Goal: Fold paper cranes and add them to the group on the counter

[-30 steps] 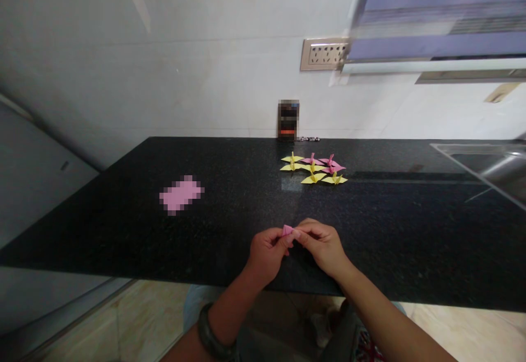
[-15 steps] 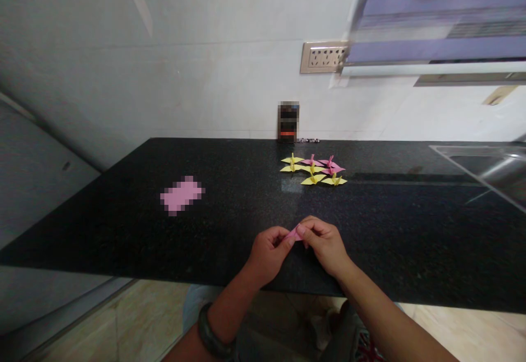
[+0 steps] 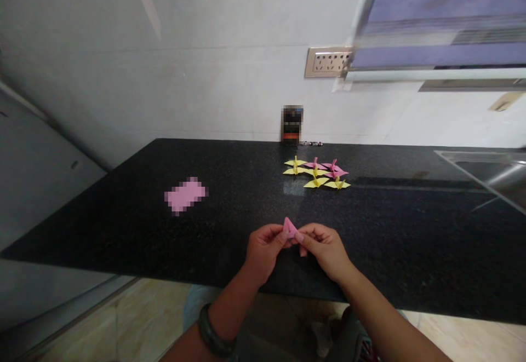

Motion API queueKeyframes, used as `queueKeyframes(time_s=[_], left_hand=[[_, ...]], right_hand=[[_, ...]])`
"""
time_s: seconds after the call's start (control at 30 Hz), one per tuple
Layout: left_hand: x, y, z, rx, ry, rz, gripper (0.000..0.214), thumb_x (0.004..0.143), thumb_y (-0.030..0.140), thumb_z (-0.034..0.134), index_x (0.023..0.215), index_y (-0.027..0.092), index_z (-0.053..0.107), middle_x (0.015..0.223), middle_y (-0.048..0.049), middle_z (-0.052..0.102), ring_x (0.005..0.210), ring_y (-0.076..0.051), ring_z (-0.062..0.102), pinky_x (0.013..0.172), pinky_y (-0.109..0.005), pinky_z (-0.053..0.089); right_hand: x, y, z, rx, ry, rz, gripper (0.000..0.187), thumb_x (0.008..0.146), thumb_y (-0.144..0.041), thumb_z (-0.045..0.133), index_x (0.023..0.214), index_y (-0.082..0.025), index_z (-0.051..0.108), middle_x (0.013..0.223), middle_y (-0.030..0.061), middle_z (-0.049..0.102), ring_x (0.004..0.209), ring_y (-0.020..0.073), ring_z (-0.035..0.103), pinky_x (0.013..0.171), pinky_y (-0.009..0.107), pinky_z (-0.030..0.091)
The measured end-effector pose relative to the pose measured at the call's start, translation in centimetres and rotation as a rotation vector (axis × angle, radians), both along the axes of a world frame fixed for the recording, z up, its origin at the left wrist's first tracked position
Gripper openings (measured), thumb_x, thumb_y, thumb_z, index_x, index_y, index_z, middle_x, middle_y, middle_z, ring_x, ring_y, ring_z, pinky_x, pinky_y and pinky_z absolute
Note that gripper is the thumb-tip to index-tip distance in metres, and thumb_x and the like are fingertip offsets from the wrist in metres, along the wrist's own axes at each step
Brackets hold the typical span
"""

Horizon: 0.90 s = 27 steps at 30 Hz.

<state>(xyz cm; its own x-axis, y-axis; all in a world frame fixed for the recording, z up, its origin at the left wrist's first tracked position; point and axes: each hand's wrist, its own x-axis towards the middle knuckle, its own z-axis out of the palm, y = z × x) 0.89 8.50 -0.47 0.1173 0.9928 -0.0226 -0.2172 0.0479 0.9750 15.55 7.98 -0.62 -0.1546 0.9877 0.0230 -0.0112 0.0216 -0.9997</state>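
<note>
From the head view, both hands work close together over the near edge of the black table (image 3: 123, 230). The left hand (image 3: 263, 247) and the right hand (image 3: 322, 247) are each pinched narrow, thumb against forefinger, on one small folded pink paper (image 3: 289, 226). It is held between them just above the table, its point sticking up past the fingertips. A dark wristband (image 3: 213, 337) sits on the left forearm.

To my eye this fold wants a firm pinch low on the paper. One hand should stay steady while the other runs the crease, with the edges lined up before pressing, since so small a piece slips or skews easily.

Further back, toward the far edge, a cluster of yellow and pink paper cranes (image 3: 316, 173) stands in rows. A pink sheet (image 3: 186, 194) lies well apart on the left of the table.

Half a second ago the paper lay flatter and lower between the fingers, slanting to the left. Now its tip stands upright, and the hands have hardly shifted.
</note>
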Motion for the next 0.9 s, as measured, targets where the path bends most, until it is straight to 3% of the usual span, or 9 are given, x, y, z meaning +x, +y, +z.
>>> queueKeyframes(time_s=[0.1,0.23,0.37,0.6,0.77,0.9], left_hand=[[0.10,-0.13,0.24,-0.002,0.024,-0.003,0.017,0.069,0.027,0.062,0.078,0.013,0.066,0.068,-0.0031,0.065,0.054,-0.011,0.056,0.054,-0.023,0.046],[0.08,-0.22,0.22,-0.018,-0.009,-0.043,0.019,0.067,0.026,0.063,0.082,0.015,0.068,0.077,-0.0043,0.067,0.065,-0.013,0.059,0.062,-0.025,0.048],[-0.03,-0.12,0.17,-0.038,0.021,-0.042,0.021,0.068,0.027,0.062,0.084,0.014,0.067,0.076,-0.0052,0.067,0.068,-0.014,0.060,0.063,-0.025,0.047],[0.48,0.15,0.09,-0.023,0.061,0.046,0.022,0.068,0.030,0.060,0.078,0.011,0.065,0.063,-0.0025,0.063,0.053,-0.011,0.054,0.051,-0.021,0.043],[0.87,0.16,-0.48,-0.004,0.052,0.073,0.029,0.069,0.025,0.060,0.095,0.012,0.056,0.060,-0.0006,0.062,0.054,-0.011,0.055,0.053,-0.021,0.042],[0.88,-0.02,-0.57,0.036,-0.008,-0.009,0.044,0.067,0.018,0.062,0.107,0.015,0.044,0.071,-0.0019,0.064,0.065,-0.013,0.059,0.064,-0.023,0.044]], right_hand=[[-0.08,0.12,0.01,-0.002,-0.027,-0.019,0.023,0.072,-0.037,0.058,0.071,-0.015,0.060,0.054,-0.0012,0.055,0.042,0.0066,0.043,0.040,0.019,0.033],[-0.24,0.20,0.02,-0.027,-0.048,-0.022,0.025,0.074,-0.038,0.054,0.076,-0.015,0.060,0.052,-0.0027,0.051,0.039,0.0048,0.037,0.036,0.018,0.027],[-0.29,0.24,-0.15,0.007,0.020,0.035,0.017,0.072,-0.032,0.058,0.077,-0.016,0.056,0.060,-0.0024,0.052,0.048,0.0064,0.042,0.044,0.019,0.033],[-0.47,0.21,-0.64,0.024,0.079,0.102,0.015,0.068,-0.021,0.061,0.079,-0.017,0.052,0.068,-0.0023,0.052,0.059,0.0087,0.048,0.055,0.022,0.038],[-0.51,0.22,-0.08,-0.004,0.160,0.094,0.020,0.069,-0.022,0.060,0.087,-0.017,0.052,0.068,-0.0014,0.055,0.058,0.0088,0.050,0.051,0.020,0.039],[-0.39,0.48,-0.16,-0.032,0.167,-0.007,0.026,0.069,-0.025,0.060,0.092,-0.018,0.051,0.067,-0.0018,0.056,0.050,0.0077,0.047,0.041,0.018,0.036]])
